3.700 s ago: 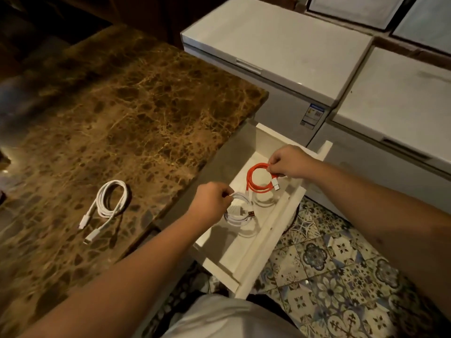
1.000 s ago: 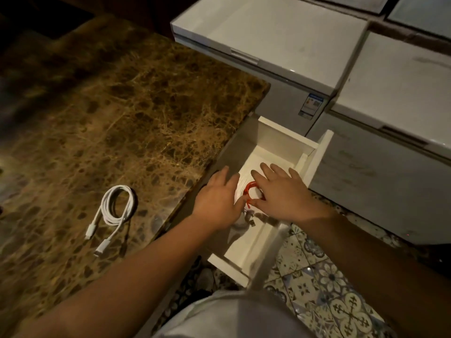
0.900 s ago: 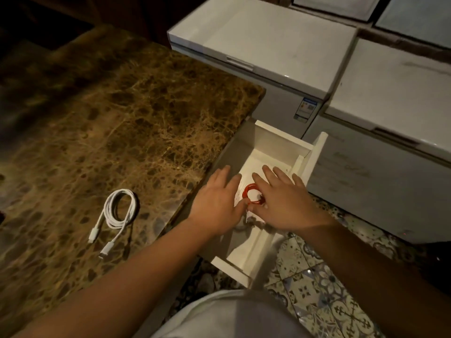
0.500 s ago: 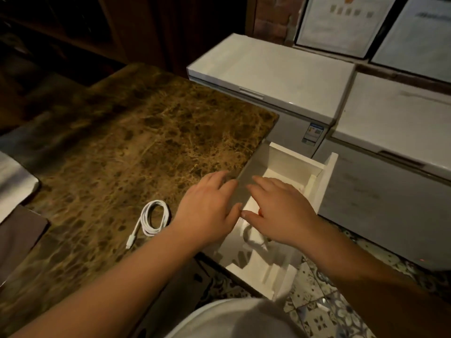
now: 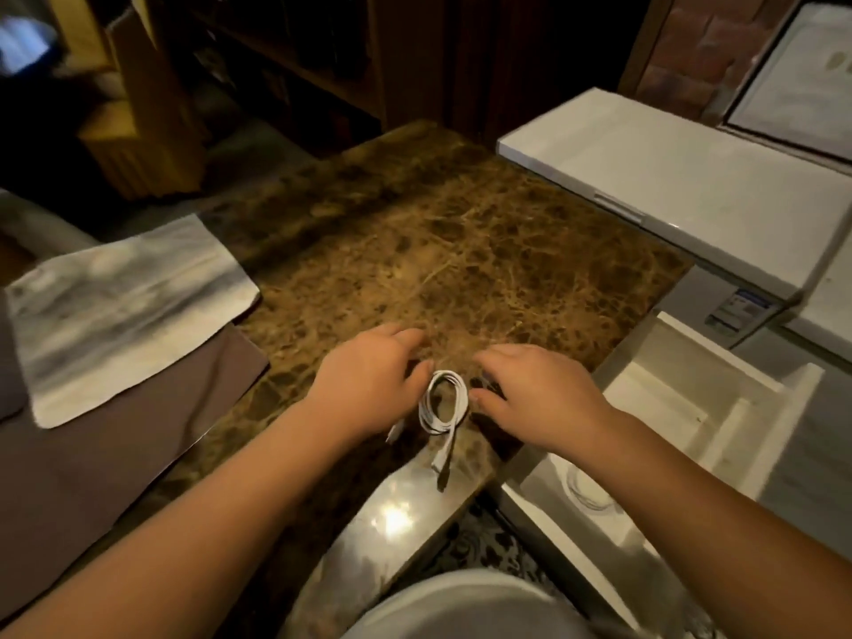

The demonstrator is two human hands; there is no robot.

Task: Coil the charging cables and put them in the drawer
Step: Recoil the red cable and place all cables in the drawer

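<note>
**Cable on the counter awaits pickup**

Left hand (image 5: 369, 385) hovers with loose fingers just left of the white cable (image 5: 441, 408), holding nothing. That coil lies on the marble counter (image 5: 461, 251) near its front edge, long axis running near to far, plug ends trailing toward the person. Right hand (image 5: 530, 394) flanks it likewise, relaxed and empty. Farther right, the open drawer (image 5: 691, 408) shows a faint white coil inside, so this cable seems the last one left.

You're facing a brown marble countertop (image 5: 461, 251); a coiled white cable (image 5: 441, 404) lies near its front edge, and a grey-white cloth (image 5: 124, 306) overlaps its left side.
</note>
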